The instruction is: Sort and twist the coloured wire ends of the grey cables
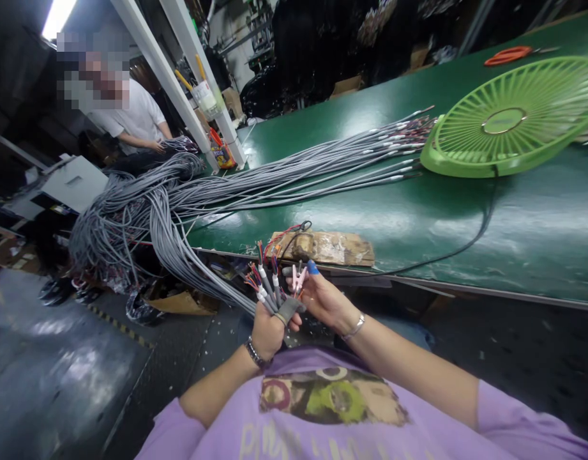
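My left hand point(269, 329) is closed around a bundle of grey cables point(217, 291) in front of my body. A dark grey wrap or covering shows around its thumb. The cable ends point up out of the fist, with white bands and stripped, many-coloured wires point(252, 279) fanned out. Just to the right, my right hand point(322, 300) has its fingers closed on a small pink clip-like tool point(299, 279). Blue covering wraps one fingertip of that hand. What its inner fingers touch is partly hidden.
Grey cables point(284, 167) lie along the green table point(370, 204), piled at its left end. A green fan point(504, 121), its black cord and a wooden block point(341, 248) are on the table. Another person point(135, 118) handles cables at far left. Orange-handled scissors point(509, 55) lie far right.
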The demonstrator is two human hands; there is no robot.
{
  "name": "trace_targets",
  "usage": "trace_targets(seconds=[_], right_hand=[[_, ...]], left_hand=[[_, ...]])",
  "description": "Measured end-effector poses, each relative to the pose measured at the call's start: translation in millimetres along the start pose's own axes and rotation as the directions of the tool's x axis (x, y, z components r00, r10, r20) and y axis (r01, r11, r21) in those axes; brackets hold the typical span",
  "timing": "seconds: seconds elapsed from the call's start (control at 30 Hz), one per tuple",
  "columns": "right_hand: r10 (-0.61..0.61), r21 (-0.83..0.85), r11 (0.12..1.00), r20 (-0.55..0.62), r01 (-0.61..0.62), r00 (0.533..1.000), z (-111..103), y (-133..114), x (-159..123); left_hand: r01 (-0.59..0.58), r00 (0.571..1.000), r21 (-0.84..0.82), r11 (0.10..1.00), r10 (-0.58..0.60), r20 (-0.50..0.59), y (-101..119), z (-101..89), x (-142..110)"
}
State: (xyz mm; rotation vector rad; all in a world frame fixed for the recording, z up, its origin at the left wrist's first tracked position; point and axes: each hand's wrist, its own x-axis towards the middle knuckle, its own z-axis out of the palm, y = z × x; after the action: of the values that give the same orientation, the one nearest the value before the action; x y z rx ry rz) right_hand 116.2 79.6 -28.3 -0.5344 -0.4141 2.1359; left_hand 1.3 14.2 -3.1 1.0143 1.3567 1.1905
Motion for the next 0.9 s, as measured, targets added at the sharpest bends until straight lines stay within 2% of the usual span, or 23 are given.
trace_targets(seconds=[0.17,0.33,0.6,0.7,0.9], right_hand=[[-0.022,-0.029,0.999,0.034,0.023,0.999,-3,-4,-2],[-0.055,-0.032,0.998,0.019,0.056,0.998,-2,-5,-4],[0.001,-0.038,0.999,0.057,0.002,0.998,0,-2,-2],[-0.018,-0.01,1.0,0.062,0.018,0.998,-2,1,1],[-0.055,0.022,0.998,-0.024,0.055,0.998,-4,3,5]], left_hand=[[-0.014,1.0,0.053,0.998,0.014,-0.006,1,-4.0,-9],[-0.027,0.997,0.035,0.999,0.03,-0.07,-4,-5.7,-10],[-0.017,0.998,0.064,0.998,0.021,-0.062,0,2.5,-4],[-0.019,0.998,0.059,0.998,0.023,-0.058,1,4.8,-3],[-0.014,0.999,0.046,0.999,0.017,-0.052,-7,4.1,-1]])
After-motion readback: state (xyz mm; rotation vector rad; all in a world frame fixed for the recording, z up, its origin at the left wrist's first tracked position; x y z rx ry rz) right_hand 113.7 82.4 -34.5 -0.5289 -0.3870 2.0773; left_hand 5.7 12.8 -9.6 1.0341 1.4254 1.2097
